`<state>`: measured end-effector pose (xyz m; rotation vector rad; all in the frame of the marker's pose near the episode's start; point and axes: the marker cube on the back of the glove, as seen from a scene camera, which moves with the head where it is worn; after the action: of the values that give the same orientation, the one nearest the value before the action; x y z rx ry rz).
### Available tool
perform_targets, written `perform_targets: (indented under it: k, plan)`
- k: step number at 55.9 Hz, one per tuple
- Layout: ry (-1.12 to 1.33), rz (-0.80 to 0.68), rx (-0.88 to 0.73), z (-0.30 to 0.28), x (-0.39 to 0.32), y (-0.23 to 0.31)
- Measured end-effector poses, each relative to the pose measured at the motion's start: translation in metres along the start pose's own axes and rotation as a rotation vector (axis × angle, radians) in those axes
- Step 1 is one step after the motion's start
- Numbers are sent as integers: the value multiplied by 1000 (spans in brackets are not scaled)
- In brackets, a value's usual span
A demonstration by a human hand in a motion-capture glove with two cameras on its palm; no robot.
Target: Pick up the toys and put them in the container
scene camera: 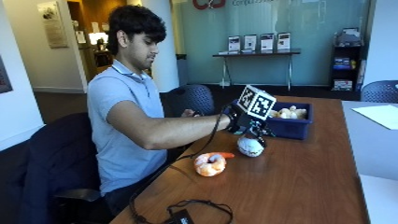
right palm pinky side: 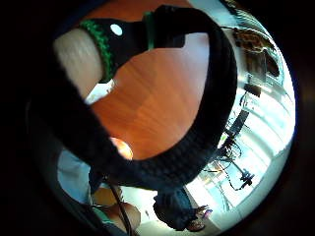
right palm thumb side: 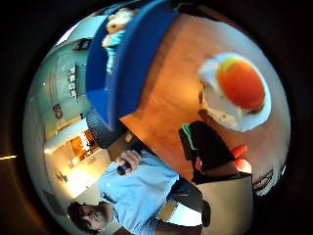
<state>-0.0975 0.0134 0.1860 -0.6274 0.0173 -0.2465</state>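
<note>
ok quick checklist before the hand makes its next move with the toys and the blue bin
1. Right hand over a toy: ok, it sits just above the white rounded toy on the wooden table.
2. Toy held: cannot tell, the fingers are hidden from the outside view.
3. Blue container within reach: ok, it stands right behind the hand.
4. Room in the container: ok, pale toys lie inside but do not fill it.
5. Toys left on the table: not ok, the orange and white plush toy and an orange piece beside it remain out.
</note>
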Motion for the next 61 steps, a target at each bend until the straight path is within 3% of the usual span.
perform_targets:
  k: [10,19,29,47,61]
  plan:
    - [15,-41,-19,45,1,-16]
    - [7,-99,333,42,-6,-31]
    - [-45,-98,427,26,-2,-32]
    - [-120,-43,608,-99,-13,-19]
    - [-93,-87,667,-183,-55,-24]
